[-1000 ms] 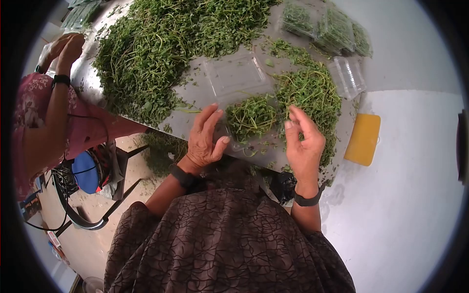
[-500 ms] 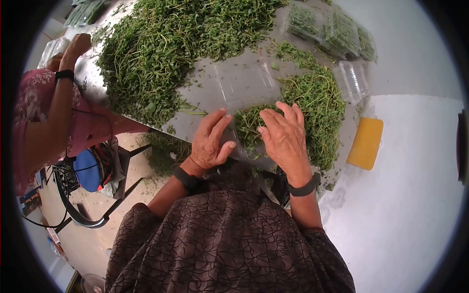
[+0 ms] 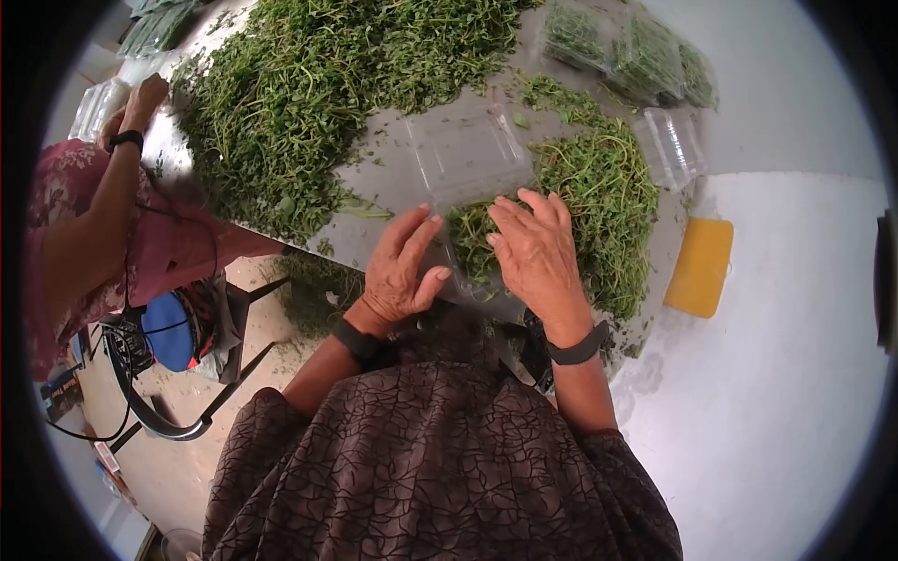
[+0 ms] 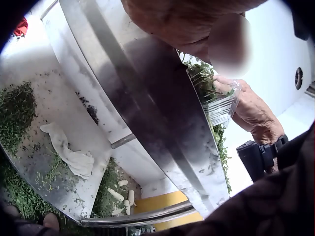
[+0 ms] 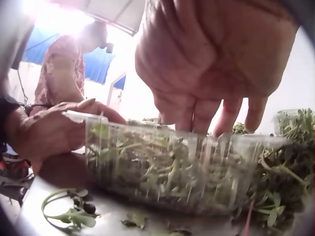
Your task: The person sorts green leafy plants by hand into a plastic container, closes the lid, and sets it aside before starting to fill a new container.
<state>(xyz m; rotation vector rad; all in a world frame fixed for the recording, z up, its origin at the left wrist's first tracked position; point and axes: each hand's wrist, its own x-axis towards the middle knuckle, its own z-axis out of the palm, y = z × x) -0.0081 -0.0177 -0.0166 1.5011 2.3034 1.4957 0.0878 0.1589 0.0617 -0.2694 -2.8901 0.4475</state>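
Observation:
A clear plastic clamshell box (image 5: 167, 167) filled with leafy green stems (image 3: 470, 236) sits at the table's front edge, its lid (image 3: 468, 154) folded open toward the back. My right hand (image 3: 540, 260) is over the box; in the right wrist view its fingers (image 5: 205, 117) point down onto the greens just inside the rim. At the box's left side is my left hand (image 3: 398, 266), fingers extended and thumb apart, fingertips right by the wall. A loose heap of the same greens (image 3: 613, 220) lies directly right of the box.
A large pile of greens (image 3: 281, 112) covers the table's back left. Filled boxes (image 3: 645, 56) and an empty clear box (image 3: 670, 150) stand at the right edge, near a yellow board (image 3: 700, 268). Another person (image 3: 94, 206) works at the left, by a chair (image 3: 168, 416).
My right hand has moved left from the loose heap to over the box, its palm now turned down on the greens. The left hand has stayed beside the box.

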